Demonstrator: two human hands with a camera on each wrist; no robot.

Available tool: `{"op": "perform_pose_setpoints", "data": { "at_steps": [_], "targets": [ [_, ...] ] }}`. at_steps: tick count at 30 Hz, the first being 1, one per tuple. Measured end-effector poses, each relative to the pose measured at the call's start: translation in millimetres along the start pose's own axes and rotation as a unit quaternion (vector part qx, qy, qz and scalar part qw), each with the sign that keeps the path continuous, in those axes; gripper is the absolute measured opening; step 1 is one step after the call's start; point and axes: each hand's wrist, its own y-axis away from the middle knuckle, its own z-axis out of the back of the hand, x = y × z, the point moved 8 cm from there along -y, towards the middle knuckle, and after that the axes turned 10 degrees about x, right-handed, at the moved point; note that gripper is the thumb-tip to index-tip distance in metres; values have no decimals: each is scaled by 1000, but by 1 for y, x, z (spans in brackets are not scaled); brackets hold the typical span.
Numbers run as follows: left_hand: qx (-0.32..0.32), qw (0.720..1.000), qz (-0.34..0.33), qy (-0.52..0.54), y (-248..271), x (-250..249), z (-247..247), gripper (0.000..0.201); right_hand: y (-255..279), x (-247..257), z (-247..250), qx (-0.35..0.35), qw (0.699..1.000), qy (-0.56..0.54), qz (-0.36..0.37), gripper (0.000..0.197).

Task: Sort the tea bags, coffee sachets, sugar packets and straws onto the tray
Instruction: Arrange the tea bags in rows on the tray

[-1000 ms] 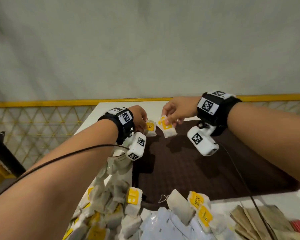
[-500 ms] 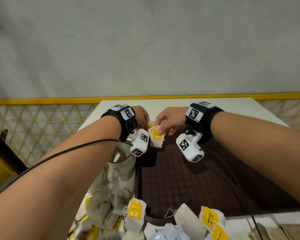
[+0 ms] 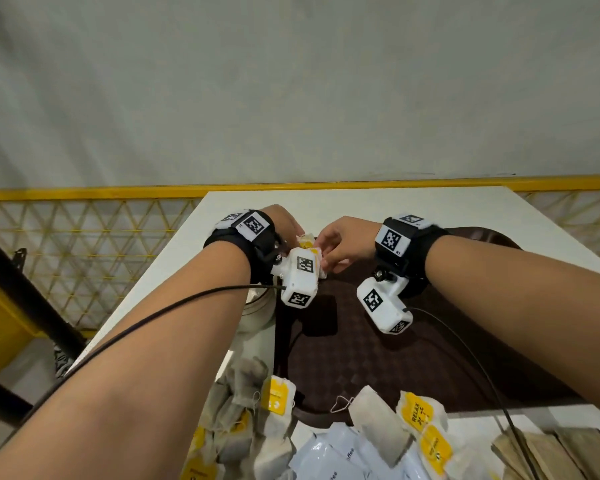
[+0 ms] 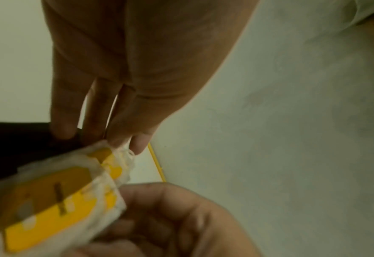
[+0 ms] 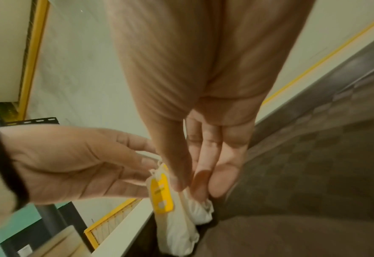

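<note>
Both hands meet over the far left corner of the dark brown tray [image 3: 395,358]. My left hand [image 3: 286,225] pinches the top of a white tea bag with a yellow tag [image 3: 305,241] between thumb and fingertips [image 4: 137,144]. My right hand [image 3: 338,245] pinches a second yellow-tagged tea bag [image 5: 161,194] pressed against the first; the wrist view shows its thumb and fingers [image 5: 221,179] on it. The bags hang just above the tray corner. In the head view the left wrist camera hides most of them.
A heap of tea bags [image 3: 278,400] lies on the white table [image 3: 361,202] at the tray's near left. White coffee sachets [image 3: 329,455] and brown packets [image 3: 551,452] lie along the near edge. A white container [image 3: 257,313] stands under my left wrist. Yellow mesh fencing [image 3: 84,254] borders the table.
My right hand has carried its tea bag left until it meets the one in my left hand. The left hand has stayed near the tray's far left corner.
</note>
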Motion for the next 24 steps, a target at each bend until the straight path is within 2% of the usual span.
{"op": "perform_pose_setpoints", "data": {
  "at_steps": [2, 5, 10, 13, 16, 24],
  "targets": [
    [-44, 995, -22, 90, 6, -2, 1, 23, 2, 2, -2, -4, 1000, 19, -7, 29],
    [-89, 966, -60, 235, 16, -1, -9, 30, 5, 6, -3, -13, 998, 58, -16, 26],
    [-131, 922, -88, 354, 27, 10, -35, 37, 9, 5, -5, -17, 995, 93, -25, 21],
    [-179, 909, -101, 364, 34, 19, -39, 36, 13, 3, -8, -14, 996, 85, -31, 19],
    [-210, 910, -108, 342, 38, 21, -36, 43, 14, -1, -10, -17, 997, 60, -34, 22],
    [-173, 944, -116, 256, 34, 14, -31, 35, 8, -6, -7, -35, 998, 40, -39, 20]
  ]
}}
